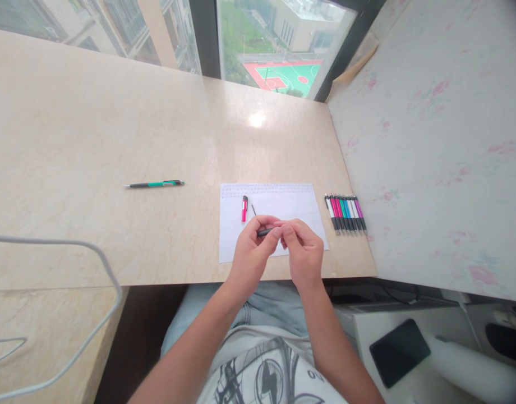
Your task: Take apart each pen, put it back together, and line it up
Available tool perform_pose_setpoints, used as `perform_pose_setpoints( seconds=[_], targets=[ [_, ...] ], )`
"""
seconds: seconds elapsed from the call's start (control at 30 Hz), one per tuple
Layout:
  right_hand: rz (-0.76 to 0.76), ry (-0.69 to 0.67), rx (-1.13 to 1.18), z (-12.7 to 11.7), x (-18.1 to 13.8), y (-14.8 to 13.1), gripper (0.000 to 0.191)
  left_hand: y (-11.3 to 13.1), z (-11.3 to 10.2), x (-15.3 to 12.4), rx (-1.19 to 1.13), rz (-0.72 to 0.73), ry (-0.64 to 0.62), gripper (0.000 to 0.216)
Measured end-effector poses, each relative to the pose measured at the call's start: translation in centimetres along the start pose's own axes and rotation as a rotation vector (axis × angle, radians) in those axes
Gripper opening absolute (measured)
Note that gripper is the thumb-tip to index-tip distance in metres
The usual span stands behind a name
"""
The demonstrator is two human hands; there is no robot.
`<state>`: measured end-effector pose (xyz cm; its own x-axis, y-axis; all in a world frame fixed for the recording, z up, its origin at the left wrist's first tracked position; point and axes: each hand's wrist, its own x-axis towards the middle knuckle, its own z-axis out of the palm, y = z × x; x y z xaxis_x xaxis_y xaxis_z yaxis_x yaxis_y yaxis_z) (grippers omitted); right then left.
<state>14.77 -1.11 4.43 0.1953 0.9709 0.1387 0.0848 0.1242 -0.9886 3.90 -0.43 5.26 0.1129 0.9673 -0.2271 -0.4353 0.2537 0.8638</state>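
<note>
My left hand (252,252) and my right hand (302,249) meet over the near edge of a white sheet of paper (270,219) on the marble desk. Both pinch a small dark pen part (265,231) between their fingertips. On the paper, just beyond the hands, lie a pink pen piece (244,208) and a thin refill (254,210). A row of several pens (345,213) in pink, green, white and purple lies to the right of the paper. One green and black pen (155,184) lies alone to the left.
The beige marble desk (115,140) runs to a window at the back and a pale wall on the right. A white cable (96,264) loops over the lower left. A dark phone (399,350) rests on a white surface at the lower right.
</note>
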Motion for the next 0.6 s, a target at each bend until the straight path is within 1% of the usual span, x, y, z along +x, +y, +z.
perform_pose_setpoints(
  seconds=[0.1,0.23,0.4,0.6],
  targets=[
    [-0.064,0.114,-0.058,0.4,-0.39,0.02,0.013,-0.51,0.33,-0.19,-0.062,-0.043,0.014,0.023],
    [-0.111,0.204,-0.047,0.68,-0.77,0.03,0.006,-0.79,0.06,-0.35,0.044,0.016,0.054,0.025],
    [-0.042,0.169,0.037,0.73,-0.96,-0.16,0.008,-0.82,-0.47,-0.36,0.144,0.135,0.018,0.021],
    [-0.015,0.173,0.041,0.69,-1.13,-0.42,0.007,-0.68,-0.66,-0.39,0.221,0.191,0.01,0.021]
  ],
)
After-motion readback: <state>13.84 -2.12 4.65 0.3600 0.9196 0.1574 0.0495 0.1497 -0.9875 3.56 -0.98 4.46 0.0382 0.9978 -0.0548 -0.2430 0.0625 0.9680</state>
